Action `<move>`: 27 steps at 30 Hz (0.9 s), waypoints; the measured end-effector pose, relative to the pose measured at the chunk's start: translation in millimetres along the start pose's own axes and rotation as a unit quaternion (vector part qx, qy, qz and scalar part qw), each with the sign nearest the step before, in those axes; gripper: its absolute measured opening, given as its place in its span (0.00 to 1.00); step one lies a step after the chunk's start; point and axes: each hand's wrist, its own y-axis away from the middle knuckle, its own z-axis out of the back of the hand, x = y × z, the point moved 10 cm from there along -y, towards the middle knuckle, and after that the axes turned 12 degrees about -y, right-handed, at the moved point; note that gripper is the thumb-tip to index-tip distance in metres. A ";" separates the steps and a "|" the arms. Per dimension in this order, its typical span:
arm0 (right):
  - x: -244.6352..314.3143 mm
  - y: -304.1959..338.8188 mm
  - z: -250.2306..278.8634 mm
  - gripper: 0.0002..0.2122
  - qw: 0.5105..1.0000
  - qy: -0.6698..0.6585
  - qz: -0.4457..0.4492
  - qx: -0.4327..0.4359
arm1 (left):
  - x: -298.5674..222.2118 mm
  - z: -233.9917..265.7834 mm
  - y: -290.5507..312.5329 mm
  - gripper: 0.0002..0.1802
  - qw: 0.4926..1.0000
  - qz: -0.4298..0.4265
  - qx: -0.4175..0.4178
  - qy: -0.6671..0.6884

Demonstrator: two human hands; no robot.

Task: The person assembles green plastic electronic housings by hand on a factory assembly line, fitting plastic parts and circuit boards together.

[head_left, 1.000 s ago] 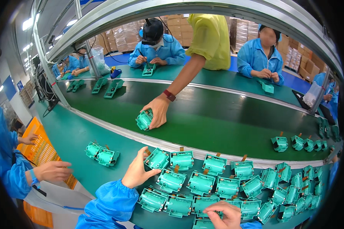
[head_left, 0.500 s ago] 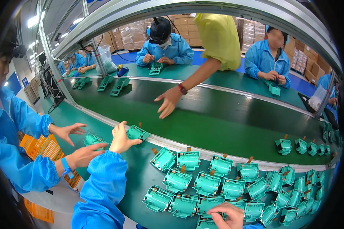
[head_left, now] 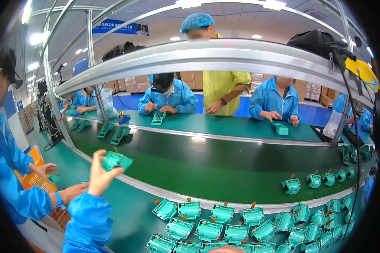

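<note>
Green boxy plastic housing [head_left: 117, 162] sits in the left hand [head_left: 100, 173], just right of the fingers, brown tab [head_left: 116, 149] on its upper edge. Thumb and fingers curve round its left end, parted by about the part's own depth; one-sided hold, right end free. Right hand [head_left: 227, 249] is only a sliver at the lower edge, so can't tell how open it is or if it has anything.

Step in hand, my read: one-handed carry, part held apart from the rows. Next move calls for a steady wrist, room over the silver metal rail [head_left: 136, 185] near the fingers, and a soft release that spares the tab.

Right of and nearer than the left fingers: rows of matching green housings [head_left: 209, 230] on the flat teal bench [head_left: 128, 208]. Beyond the fingers: smooth dark-green belt [head_left: 223, 168], short line of green housings [head_left: 291, 186] well to the right. Left of the fingers: blue-sleeved co-worker's hand [head_left: 73, 192], near enough to watch, and an orange perforated crate [head_left: 31, 182].
</note>
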 end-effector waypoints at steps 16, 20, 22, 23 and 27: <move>0.5 8.4 -3.3 0.05 0.999 0.034 0.004 0.004 | -393.3 -50.8 -134.4 0.46 0.978 -0.202 -0.049 0.027; 7.1 9.2 2.2 0.06 0.998 0.049 0.025 -0.008 | -405.6 -85.5 -144.3 0.48 0.981 -0.187 -0.038 -0.043; 15.5 7.5 -2.5 0.05 0.992 0.077 0.104 0.009 | -398.3 -94.3 -153.2 0.50 0.983 -0.172 -0.019 -0.063; 20.9 4.2 -2.4 0.04 0.992 0.080 0.099 0.011 | -396.4 -82.6 -148.4 0.47 0.987 -0.151 -0.058 -0.007; 43.4 5.7 -9.0 0.05 0.987 0.065 0.147 0.028 | -397.7 15.4 -69.5 0.37 0.910 -0.344 -0.171 0.154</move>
